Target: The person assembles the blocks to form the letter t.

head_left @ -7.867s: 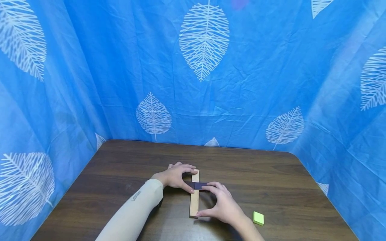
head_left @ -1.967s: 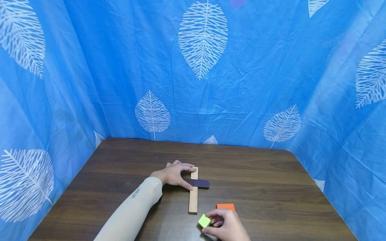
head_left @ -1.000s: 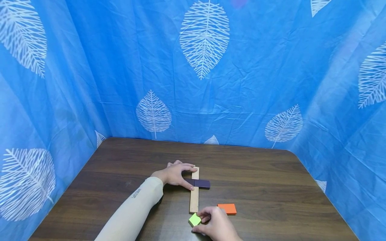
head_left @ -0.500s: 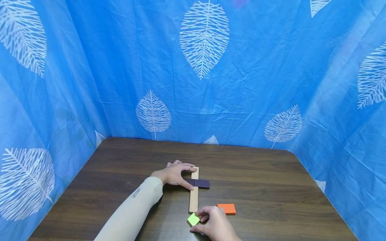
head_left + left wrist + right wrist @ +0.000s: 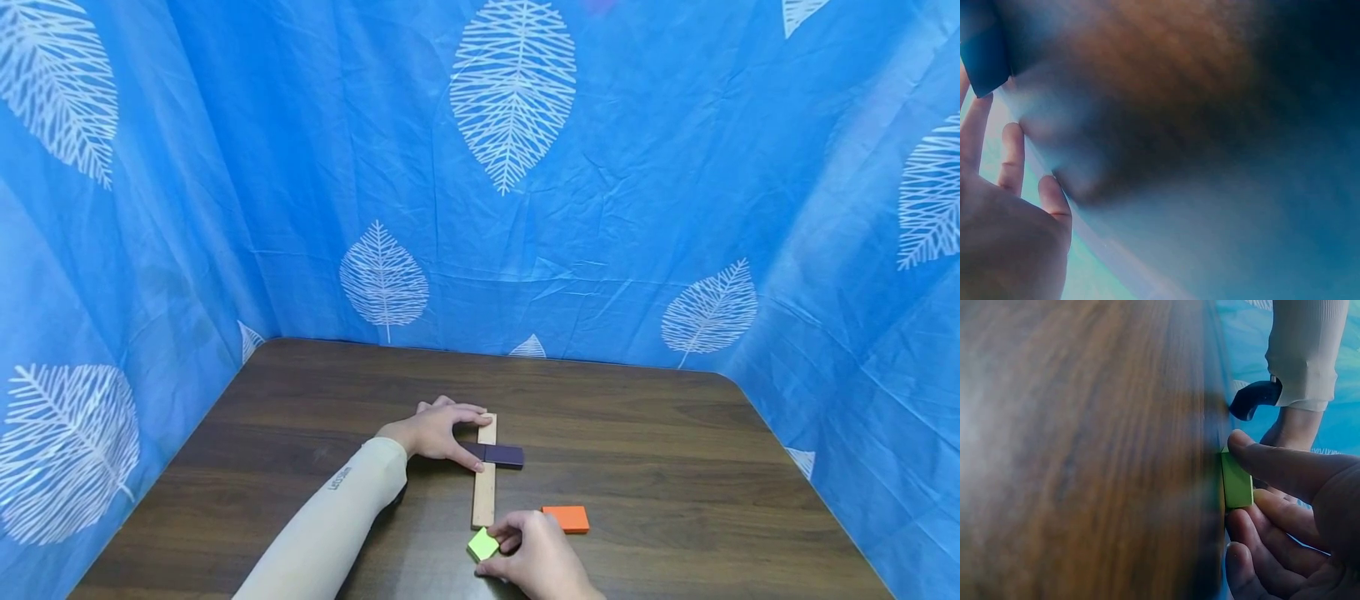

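Observation:
My left hand [image 5: 435, 432] rests on a cross of flat blocks, thumb and forefinger spread over it. The cross has a pale wooden far piece [image 5: 487, 432], a pale wooden near piece [image 5: 483, 496] and dark purple blocks [image 5: 504, 456] across the middle, partly covered by that hand. My right hand [image 5: 534, 554] pinches a small yellow-green block [image 5: 483, 545] between thumb and fingers. This block stands turned cornerwise by the near end of the pale strip; whether they touch I cannot tell. In the right wrist view the green block [image 5: 1237, 480] sits low against the table.
An orange block [image 5: 567, 519] lies flat on the dark wooden table [image 5: 637, 442], just beyond the right hand. Blue curtains [image 5: 637, 167] with white leaf prints hang behind the table and along both sides.
Since the oldest frame, my right hand has picked the green block up at the right and brought it left to the strip's near end. The orange block has come into view. Left hand stays.

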Tool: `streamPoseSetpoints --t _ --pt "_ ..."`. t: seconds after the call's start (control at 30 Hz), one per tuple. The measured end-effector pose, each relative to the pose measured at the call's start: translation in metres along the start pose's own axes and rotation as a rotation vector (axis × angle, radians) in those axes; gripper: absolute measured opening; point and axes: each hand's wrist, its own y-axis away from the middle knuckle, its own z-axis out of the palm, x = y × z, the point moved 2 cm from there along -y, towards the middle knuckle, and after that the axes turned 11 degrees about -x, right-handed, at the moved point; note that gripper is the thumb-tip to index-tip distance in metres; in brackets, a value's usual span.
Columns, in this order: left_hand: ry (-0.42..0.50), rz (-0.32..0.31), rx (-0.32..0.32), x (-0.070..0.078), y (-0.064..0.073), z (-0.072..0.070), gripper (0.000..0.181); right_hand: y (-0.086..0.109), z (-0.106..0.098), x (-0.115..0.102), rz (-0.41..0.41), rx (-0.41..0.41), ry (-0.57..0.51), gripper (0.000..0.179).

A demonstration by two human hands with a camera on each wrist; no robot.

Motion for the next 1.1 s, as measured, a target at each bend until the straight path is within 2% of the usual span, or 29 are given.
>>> streamPoseSetpoints --t 0.43,0.6,0.7,0.8,1.1 --pt "0.016 0.004 -0.002 0.0 0.001 0.0 0.081 0.006 -0.001 -0.001 -0.084 0.034 0.045 0.036" --pt "0.004 0.008 0.005 0.001 0.001 0.0 0.08 0.009 -0.01 -0.005 -0.105 0.102 0.102 0.056" --pt "-0.005 0.001 0.006 0.001 0.001 -0.001 0.081 0.01 -0.017 -0.007 -0.099 0.14 0.1 0.072" --pt "-0.008 -0.007 0.006 0.001 0.001 -0.001 0.082 0.011 -0.025 -0.007 -0.084 0.162 0.09 0.08" --pt "-0.002 0.006 0.0 0.001 0.0 0.0 0.082 0.018 -0.053 0.0 -0.007 0.181 0.041 0.076"
